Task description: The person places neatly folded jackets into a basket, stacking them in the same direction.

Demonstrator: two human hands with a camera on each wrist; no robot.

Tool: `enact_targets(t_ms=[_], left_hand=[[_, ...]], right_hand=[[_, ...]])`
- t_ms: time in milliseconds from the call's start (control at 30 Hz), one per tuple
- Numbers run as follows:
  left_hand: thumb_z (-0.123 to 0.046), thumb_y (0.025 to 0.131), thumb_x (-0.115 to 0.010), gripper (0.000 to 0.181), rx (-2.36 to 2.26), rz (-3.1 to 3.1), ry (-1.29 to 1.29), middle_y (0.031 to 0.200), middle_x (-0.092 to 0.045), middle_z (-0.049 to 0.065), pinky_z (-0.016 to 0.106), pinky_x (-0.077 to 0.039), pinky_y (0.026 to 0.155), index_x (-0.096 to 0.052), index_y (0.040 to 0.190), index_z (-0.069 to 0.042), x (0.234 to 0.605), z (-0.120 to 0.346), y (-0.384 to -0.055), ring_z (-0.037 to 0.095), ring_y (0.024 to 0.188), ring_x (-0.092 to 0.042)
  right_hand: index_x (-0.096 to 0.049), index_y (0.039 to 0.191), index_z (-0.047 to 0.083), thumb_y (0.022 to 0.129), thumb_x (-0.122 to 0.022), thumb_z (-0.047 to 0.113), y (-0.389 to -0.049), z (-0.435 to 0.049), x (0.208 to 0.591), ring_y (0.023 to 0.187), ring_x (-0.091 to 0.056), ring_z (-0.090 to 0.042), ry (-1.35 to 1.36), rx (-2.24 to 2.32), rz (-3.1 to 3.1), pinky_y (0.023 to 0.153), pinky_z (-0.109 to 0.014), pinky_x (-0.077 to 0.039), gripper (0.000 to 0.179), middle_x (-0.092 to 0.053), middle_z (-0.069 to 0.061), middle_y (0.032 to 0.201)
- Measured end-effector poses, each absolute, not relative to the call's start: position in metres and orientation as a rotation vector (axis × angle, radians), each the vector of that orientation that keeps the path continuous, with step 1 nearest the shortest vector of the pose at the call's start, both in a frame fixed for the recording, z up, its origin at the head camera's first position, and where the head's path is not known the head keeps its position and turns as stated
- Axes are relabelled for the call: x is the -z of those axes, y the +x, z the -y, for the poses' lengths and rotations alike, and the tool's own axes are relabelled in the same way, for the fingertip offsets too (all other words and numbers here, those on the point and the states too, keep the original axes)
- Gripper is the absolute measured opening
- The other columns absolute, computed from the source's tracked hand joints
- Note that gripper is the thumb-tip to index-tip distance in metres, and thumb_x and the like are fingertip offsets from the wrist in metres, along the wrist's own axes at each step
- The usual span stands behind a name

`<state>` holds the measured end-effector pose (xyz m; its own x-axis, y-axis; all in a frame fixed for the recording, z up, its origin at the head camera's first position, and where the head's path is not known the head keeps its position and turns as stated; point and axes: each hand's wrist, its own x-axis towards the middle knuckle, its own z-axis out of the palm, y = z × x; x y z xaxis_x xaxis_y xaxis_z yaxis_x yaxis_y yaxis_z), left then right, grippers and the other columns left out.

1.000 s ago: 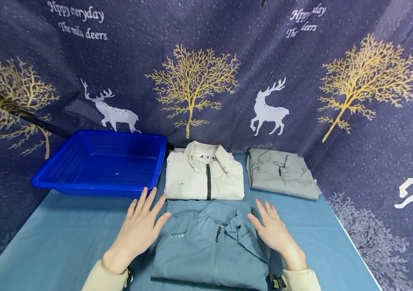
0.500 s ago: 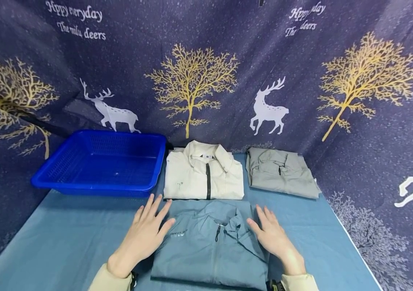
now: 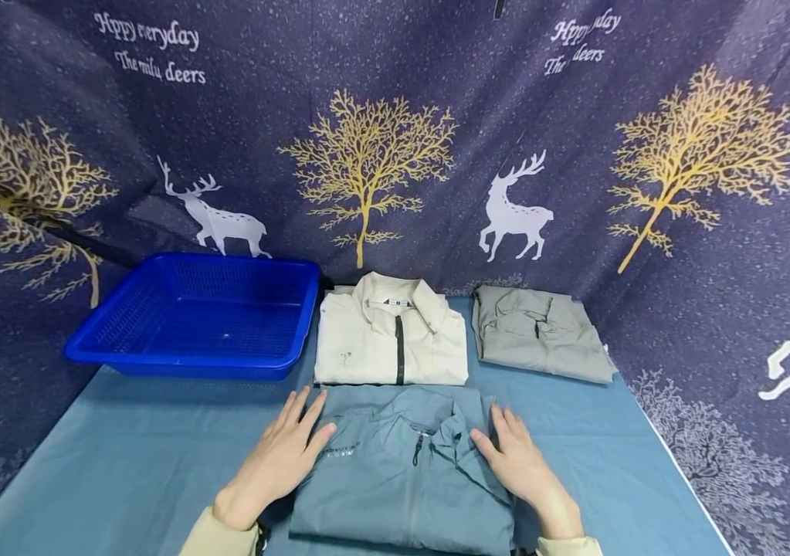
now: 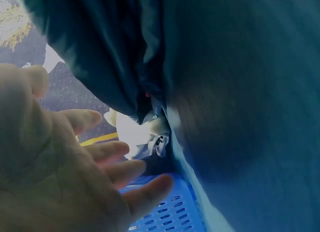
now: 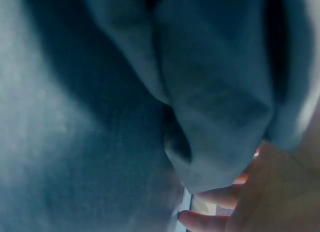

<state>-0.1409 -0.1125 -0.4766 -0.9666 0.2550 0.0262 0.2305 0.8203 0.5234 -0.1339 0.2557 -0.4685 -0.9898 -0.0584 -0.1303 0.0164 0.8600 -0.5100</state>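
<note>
A blue-covered desk [image 3: 123, 463] is lying before a dark backdrop [image 3: 395, 116] printed with deer and trees. A blue basket [image 3: 200, 316] is sitting far left, with a cream jacket [image 3: 391, 332] and a grey jacket [image 3: 537, 332] folded to its right. A teal jacket [image 3: 401, 479] is lying folded at the near edge. The left hand [image 3: 276, 463] and right hand [image 3: 523, 463] are resting flat, fingers straight, against its two sides.

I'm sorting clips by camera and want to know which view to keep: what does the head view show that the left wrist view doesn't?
Only the head view shows the right hand, the grey jacket and the deer backdrop. Only the left wrist view shows the left hand's palm and the teal jacket's folded edge from the side. Both show the left hand, the teal jacket, the blue basket and the cream jacket.
</note>
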Motion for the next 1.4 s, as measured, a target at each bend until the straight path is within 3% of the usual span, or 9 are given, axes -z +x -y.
enact_targets(t_ms=[233,433,633,767,1000,1200,1400], left_hand=[[-0.051,0.103,-0.039,0.066,-0.942,-2.898,0.371,0.159,-0.018,0.023,0.066,-0.023,0.107,-0.025,0.156,-0.014,0.479,0.113,-0.141,0.043,0.144,-0.016],[-0.054,0.102,-0.037,0.069,-0.956,-2.843,0.357,0.156,-0.022,0.026,0.067,-0.020,0.108,-0.024,0.157,-0.013,0.480,0.113,-0.141,0.046,0.143,-0.014],[-0.055,0.102,-0.037,0.070,-0.950,-2.786,0.356,0.156,-0.029,0.019,0.065,-0.017,0.109,-0.026,0.156,-0.013,0.481,0.113,-0.141,0.046,0.143,-0.016],[-0.053,0.101,-0.045,0.070,-0.884,-2.780,0.390,0.155,-0.032,0.017,0.066,-0.019,0.108,-0.028,0.156,-0.013,0.483,0.113,-0.142,0.046,0.141,-0.022],[-0.039,0.096,-0.061,0.070,-0.737,-2.838,0.502,0.146,-0.040,0.029,0.064,-0.026,0.106,-0.034,0.153,-0.009,0.487,0.110,-0.142,0.047,0.138,-0.030],[-0.031,0.092,-0.069,0.068,-0.775,-2.881,0.545,0.142,-0.047,0.026,0.061,-0.031,0.104,-0.042,0.148,-0.003,0.484,0.110,-0.140,0.041,0.133,-0.041],[-0.016,0.089,-0.073,0.062,-0.934,-2.845,0.600,0.142,-0.049,0.023,0.051,-0.036,0.106,-0.048,0.142,0.003,0.482,0.110,-0.144,0.038,0.130,-0.046]], right_hand=[[-0.022,0.152,-0.007,0.102,-0.045,0.048,-0.131,-0.253,0.470,0.140,-0.009,-0.054,-0.027,0.831,-2.867,0.109,-0.067,-0.014,0.078,-0.017,-0.036,0.153],[-0.025,0.153,-0.003,0.100,-0.052,0.045,-0.129,-0.252,0.472,0.139,-0.015,-0.054,-0.061,0.861,-2.856,0.107,-0.069,-0.018,0.076,-0.021,-0.037,0.151],[-0.026,0.154,0.001,0.098,-0.058,0.042,-0.126,-0.249,0.474,0.140,-0.017,-0.051,-0.107,0.917,-2.838,0.108,-0.067,-0.019,0.077,-0.025,-0.033,0.152],[-0.025,0.155,0.005,0.096,-0.062,0.036,-0.125,-0.244,0.474,0.142,-0.016,-0.049,-0.158,0.914,-2.806,0.109,-0.066,-0.019,0.076,-0.024,-0.030,0.154],[-0.026,0.154,0.002,0.093,-0.068,0.021,-0.123,-0.237,0.471,0.141,-0.023,-0.045,-0.203,0.894,-2.813,0.109,-0.061,-0.023,0.077,-0.028,-0.026,0.153],[-0.034,0.150,-0.002,0.087,-0.074,0.012,-0.125,-0.234,0.473,0.137,-0.031,-0.046,-0.217,0.838,-2.888,0.108,-0.059,-0.027,0.076,-0.036,-0.027,0.149],[-0.042,0.146,0.000,0.082,-0.078,0.007,-0.130,-0.230,0.473,0.131,-0.039,-0.045,-0.211,0.795,-2.950,0.104,-0.058,-0.035,0.074,-0.043,-0.026,0.141]])
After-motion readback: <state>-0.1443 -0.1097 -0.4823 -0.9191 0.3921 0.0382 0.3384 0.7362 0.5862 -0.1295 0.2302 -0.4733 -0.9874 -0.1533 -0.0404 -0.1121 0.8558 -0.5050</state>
